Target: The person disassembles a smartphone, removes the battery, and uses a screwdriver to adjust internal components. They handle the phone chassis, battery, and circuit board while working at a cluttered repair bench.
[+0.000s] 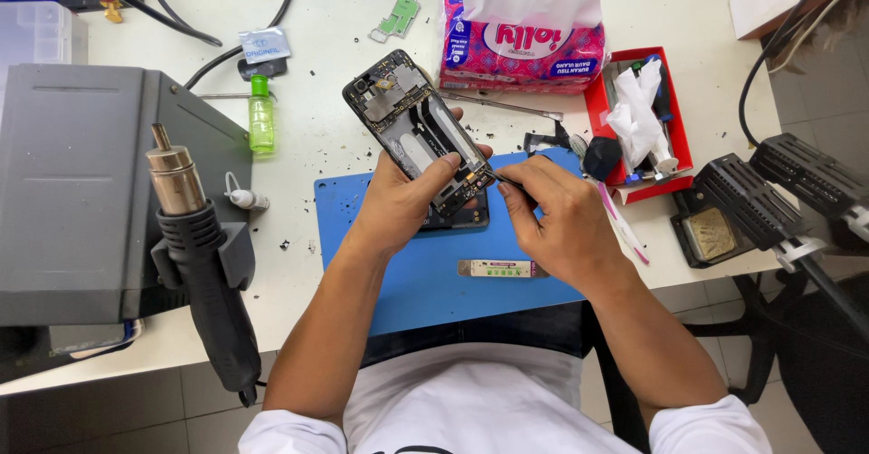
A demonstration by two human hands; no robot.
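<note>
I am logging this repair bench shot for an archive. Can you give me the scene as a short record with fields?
Setting: white workbench with a blue mat
Left hand: holds an opened phone, tilted, its insides facing up
Right hand: pinches a thin tool at the phone's lower end
Left side: hot air gun in its holder on a grey station
Nearby: green bottle, tissue pack, red tray

**White counter over pale tiled floor**

A white counter [688, 1] fills most of the view, speckled with dark crumbs, under even, bright light. Below its near edge lies a floor of pale grey tiles [109, 418]. At the far right, a dark chair base [769, 363] stands on the tiles beside the counter.
</note>
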